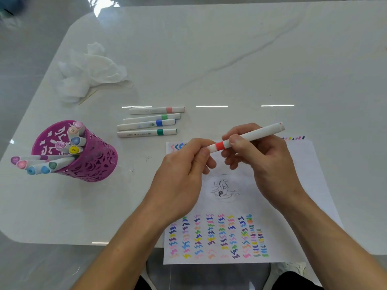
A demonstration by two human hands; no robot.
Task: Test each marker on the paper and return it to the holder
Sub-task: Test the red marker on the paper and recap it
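**A:** so where was the white, red-banded plastic marker (263,131)?

**B:** lol, up over the white scribbled paper sheet (303,164). right hand (266,162) gripped its barrel, left hand (180,176) pinched the end by the band.

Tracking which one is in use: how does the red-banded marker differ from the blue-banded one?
The red-banded marker is gripped by the left hand and right hand, slanted above the paper; the blue-banded marker lies untouched on the table. One band is red, the other blue. Both have white barrels.
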